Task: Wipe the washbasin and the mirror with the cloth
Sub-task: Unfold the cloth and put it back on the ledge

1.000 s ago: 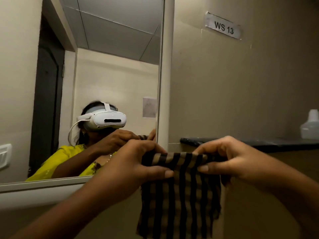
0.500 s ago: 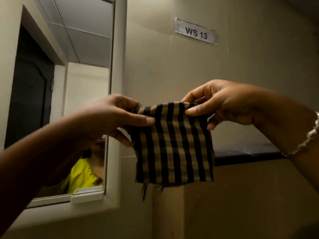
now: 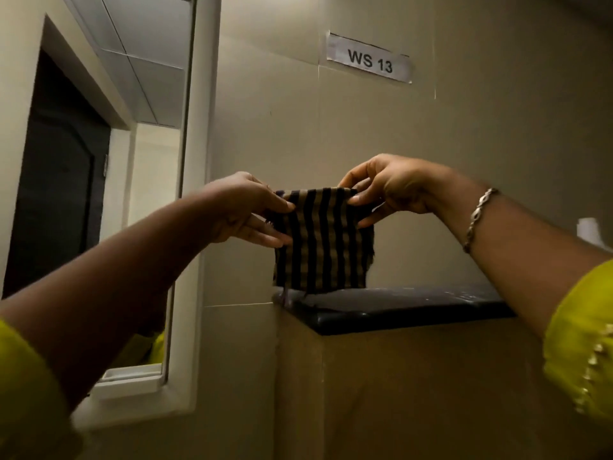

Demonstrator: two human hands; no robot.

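A small tan cloth with black stripes (image 3: 320, 247) hangs flat in front of the wall, stretched between both hands. My left hand (image 3: 243, 207) pinches its top left corner and my right hand (image 3: 393, 189) pinches its top right corner. The cloth's lower edge hangs just above a black ledge. The mirror (image 3: 99, 180), in a white frame, fills the left side and is partly hidden by my left forearm. The washbasin is not in view.
A black stone ledge (image 3: 398, 308) tops a tan boxed-in wall section on the right. A paper label reading "WS 13" (image 3: 369, 63) is stuck high on the wall. A pale bottle (image 3: 592, 232) shows at the right edge behind my arm.
Both hands lifted the cloth from low beside the mirror up to the wall on the right, then out farther above the ledge. The view turned right, so less of the mirror shows.
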